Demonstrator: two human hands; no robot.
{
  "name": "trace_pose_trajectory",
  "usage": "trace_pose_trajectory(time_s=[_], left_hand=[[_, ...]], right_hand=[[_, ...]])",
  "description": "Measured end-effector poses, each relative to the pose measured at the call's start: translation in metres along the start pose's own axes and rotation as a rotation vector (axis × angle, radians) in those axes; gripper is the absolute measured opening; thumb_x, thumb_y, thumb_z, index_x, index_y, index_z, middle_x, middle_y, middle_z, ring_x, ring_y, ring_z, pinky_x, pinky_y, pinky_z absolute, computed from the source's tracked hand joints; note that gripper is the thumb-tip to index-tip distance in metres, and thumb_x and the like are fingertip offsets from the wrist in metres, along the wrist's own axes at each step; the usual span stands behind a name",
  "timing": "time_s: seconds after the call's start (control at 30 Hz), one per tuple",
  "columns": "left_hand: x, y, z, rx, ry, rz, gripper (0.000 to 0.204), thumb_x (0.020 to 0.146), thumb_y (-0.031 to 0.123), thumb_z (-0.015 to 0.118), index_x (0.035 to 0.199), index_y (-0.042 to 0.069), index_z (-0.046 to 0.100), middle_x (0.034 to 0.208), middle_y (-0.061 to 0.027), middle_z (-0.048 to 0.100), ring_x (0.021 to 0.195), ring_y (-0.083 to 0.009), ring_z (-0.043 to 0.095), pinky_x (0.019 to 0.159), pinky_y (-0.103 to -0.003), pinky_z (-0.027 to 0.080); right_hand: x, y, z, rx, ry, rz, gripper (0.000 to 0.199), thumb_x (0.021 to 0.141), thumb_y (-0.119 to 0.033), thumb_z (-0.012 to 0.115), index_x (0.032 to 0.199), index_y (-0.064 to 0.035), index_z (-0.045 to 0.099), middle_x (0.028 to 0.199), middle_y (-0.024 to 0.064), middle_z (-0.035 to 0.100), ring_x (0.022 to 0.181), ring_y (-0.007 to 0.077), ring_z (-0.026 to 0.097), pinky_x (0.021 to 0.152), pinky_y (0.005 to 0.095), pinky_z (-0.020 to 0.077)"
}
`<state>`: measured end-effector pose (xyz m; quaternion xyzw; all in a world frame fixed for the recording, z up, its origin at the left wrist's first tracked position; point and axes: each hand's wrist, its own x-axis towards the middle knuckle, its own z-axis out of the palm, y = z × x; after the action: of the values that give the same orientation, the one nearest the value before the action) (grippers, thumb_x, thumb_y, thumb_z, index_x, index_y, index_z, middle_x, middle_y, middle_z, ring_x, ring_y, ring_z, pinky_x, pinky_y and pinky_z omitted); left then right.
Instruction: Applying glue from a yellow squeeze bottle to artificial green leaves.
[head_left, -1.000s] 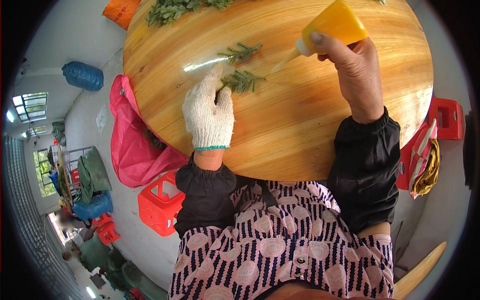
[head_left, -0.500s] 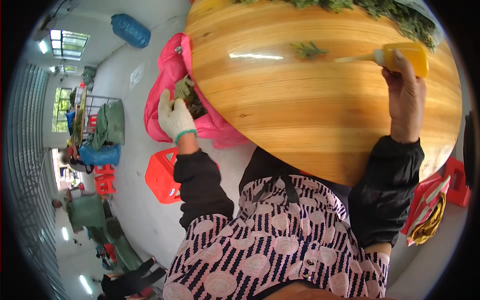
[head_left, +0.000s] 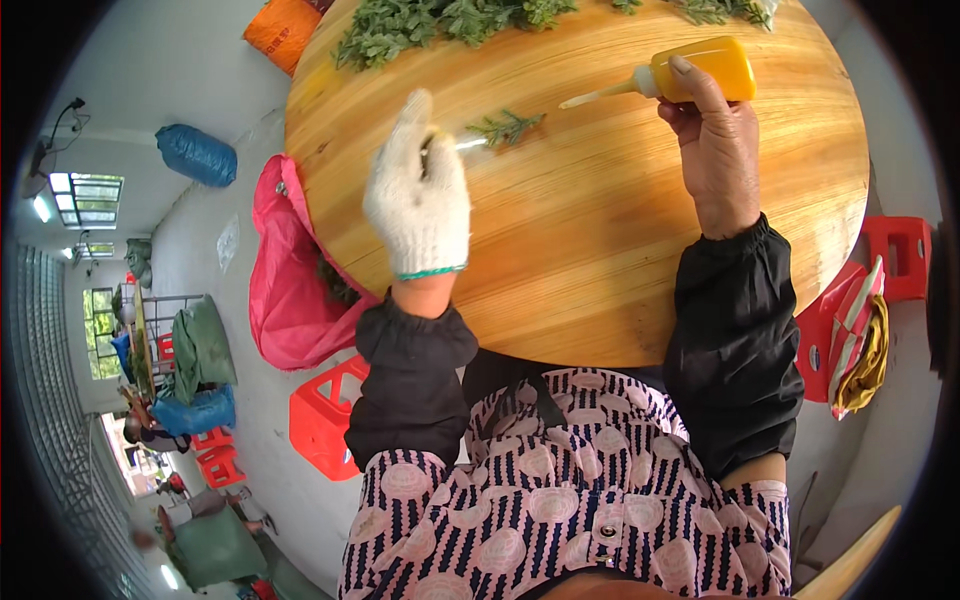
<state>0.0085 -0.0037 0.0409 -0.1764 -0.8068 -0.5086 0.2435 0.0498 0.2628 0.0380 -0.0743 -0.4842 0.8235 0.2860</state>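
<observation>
Yellow plastic squeeze bottle (head_left: pixel 700 72) gripped in right hand (head_left: pixel 715 150), nozzle toward green herb sprig (head_left: pixel 505 127) beside loosely open white-gloved left hand (head_left: pixel 420 195)

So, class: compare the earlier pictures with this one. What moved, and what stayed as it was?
The gloved left hand, down by the pink bag half a second ago, has come back up over the table and reaches toward the lone sprig; whether it holds anything cannot be told. The right hand still grips the yellow bottle, nozzle toward the sprig. The pile of greens stays at the far edge.
</observation>
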Motion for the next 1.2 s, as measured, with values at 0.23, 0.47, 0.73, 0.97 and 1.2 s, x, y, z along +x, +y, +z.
trace_pose_trajectory(time_s=[0.23, 0.47, 0.73, 0.97, 1.2], left_hand=[[0.018, -0.015, 0.041, 0.626, -0.179, 0.302, 0.051, 0.084, 0.009, 0.074, 0.134, 0.011, 0.068, 0.096, -0.0118, 0.071, 0.090, -0.0325, 0.066, 0.087, -0.042, 0.052], [-0.006, -0.023, 0.019, 0.396, -0.419, 0.337, 0.056, 0.082, 0.000, 0.070, 0.137, 0.010, 0.067, 0.092, -0.0088, 0.071, 0.088, -0.0322, 0.064, 0.085, -0.043, 0.051], [-0.013, -0.013, 0.011, 0.297, -0.455, 0.413, 0.050, 0.081, -0.003, 0.068, 0.130, 0.004, 0.068, 0.119, -0.0140, 0.073, 0.097, -0.0354, 0.065, 0.099, -0.048, 0.049], [-0.023, -0.010, 0.018, 0.066, -0.167, 0.162, 0.031, 0.091, -0.007, 0.065, 0.121, 0.000, 0.068, 0.131, -0.0146, 0.071, 0.106, -0.0226, 0.068, 0.091, -0.033, 0.054], [-0.027, -0.014, 0.037, 0.269, -0.301, 0.133, 0.060, 0.086, 0.005, 0.075, 0.144, 0.002, 0.058, 0.125, -0.0199, 0.070, 0.098, -0.0301, 0.070, 0.083, -0.038, 0.057]], right_hand=[[0.000, 0.004, -0.002, -0.069, 0.033, 0.008, 0.030, 0.089, -0.025, 0.081, 0.106, -0.0032, 0.070, 0.096, 0.0042, 0.071, 0.082, 0.0110, 0.065, 0.073, 0.0250, 0.0529], [-0.002, -0.003, -0.002, -0.058, -0.021, 0.043, 0.028, 0.092, -0.023, 0.080, 0.107, -0.0028, 0.069, 0.100, 0.0039, 0.070, 0.086, 0.0114, 0.064, 0.077, 0.0261, 0.0527], [-0.009, 0.000, 0.003, -0.107, -0.091, 0.057, 0.031, 0.092, -0.025, 0.080, 0.111, -0.0035, 0.068, 0.101, 0.0047, 0.071, 0.090, 0.0120, 0.066, 0.078, 0.0267, 0.0533], [-0.014, -0.004, 0.004, -0.145, -0.145, 0.053, 0.034, 0.091, -0.029, 0.080, 0.111, -0.0039, 0.068, 0.101, 0.0046, 0.071, 0.090, 0.0119, 0.067, 0.080, 0.0272, 0.0533], [-0.022, -0.005, 0.016, -0.262, -0.166, 0.018, 0.029, 0.090, -0.027, 0.080, 0.104, -0.0036, 0.070, 0.096, 0.0027, 0.071, 0.086, 0.0100, 0.063, 0.078, 0.0273, 0.0507]])
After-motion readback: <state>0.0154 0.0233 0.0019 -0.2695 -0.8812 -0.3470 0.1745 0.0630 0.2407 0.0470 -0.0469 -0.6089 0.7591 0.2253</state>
